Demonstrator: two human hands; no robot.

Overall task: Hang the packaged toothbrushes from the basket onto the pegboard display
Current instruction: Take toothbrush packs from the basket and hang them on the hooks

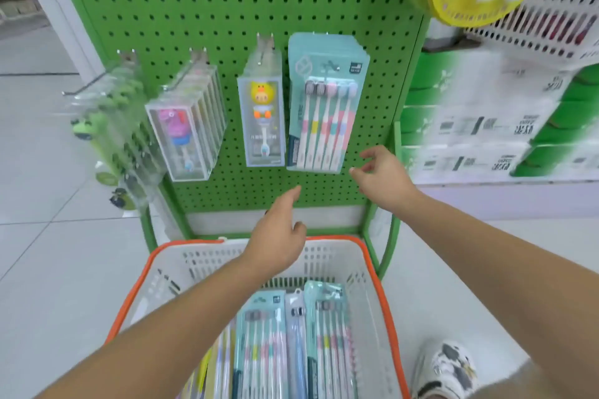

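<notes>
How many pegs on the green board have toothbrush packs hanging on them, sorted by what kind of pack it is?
Green frog toothbrushes in clear packs: 1 peg
Pink character toothbrushes in clear boxes: 1 peg
Yellow duck toothbrushes in clear boxes: 1 peg
Teal cards of five toothbrushes: 1 peg
Total: 4 pegs on the green pegboard
</notes>
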